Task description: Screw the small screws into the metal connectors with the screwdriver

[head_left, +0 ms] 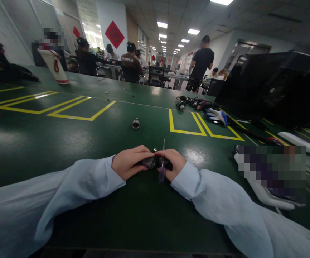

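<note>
In front of me, close together above the green table [103, 139], are both my hands. My left hand [130, 161] is closed round a dark, cylindrical part [149, 163], its round end turned toward the right. The fingers of my right hand [175, 161] are closed on a screwdriver [161, 175] with a see-through purple handle, its thin shaft pointing away from me. Something black also shows within the right hand, partly hidden by the fingers. A small shiny metal bit sticks up between the hands. Farther forward, a small metal cup-shaped part [135, 123] rests on the table.
Yellow tape outlines [187, 132] mark the tabletop. Several dark cylindrical devices [182, 104] and a blue-and-white item [216, 116] lie at the back right. A blurred-out white-edged object [262, 195] is at right, near a black monitor [267, 86]. People sit beyond the table; one stands.
</note>
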Action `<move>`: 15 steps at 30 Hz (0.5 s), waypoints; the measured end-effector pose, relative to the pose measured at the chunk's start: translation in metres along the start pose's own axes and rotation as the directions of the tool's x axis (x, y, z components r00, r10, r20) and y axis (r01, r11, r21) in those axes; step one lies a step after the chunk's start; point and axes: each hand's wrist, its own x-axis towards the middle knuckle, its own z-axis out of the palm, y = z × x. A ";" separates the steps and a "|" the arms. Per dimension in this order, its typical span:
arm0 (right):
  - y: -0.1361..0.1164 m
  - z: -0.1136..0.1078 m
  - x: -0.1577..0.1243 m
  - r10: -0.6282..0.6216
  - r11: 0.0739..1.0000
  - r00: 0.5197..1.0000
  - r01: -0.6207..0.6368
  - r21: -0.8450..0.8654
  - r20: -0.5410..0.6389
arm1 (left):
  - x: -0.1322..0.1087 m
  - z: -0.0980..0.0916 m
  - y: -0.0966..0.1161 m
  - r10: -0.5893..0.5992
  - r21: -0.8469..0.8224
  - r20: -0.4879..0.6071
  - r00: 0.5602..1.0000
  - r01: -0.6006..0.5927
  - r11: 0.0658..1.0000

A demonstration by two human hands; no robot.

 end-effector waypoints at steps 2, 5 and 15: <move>0.008 -0.005 0.003 0.033 0.998 0.999 -0.033 -0.045 0.013 | 0.001 -0.002 -0.006 -0.025 -0.045 -0.007 1.000 0.024 0.999; 0.020 -0.014 0.006 0.165 0.980 0.986 -0.163 -0.110 0.007 | 0.004 -0.006 -0.011 -0.078 -0.091 -0.023 0.997 0.075 0.993; 0.089 -0.032 0.034 0.363 0.824 0.929 -0.359 -0.439 -0.078 | 0.006 -0.001 -0.014 -0.223 -0.418 -0.083 0.971 0.169 0.893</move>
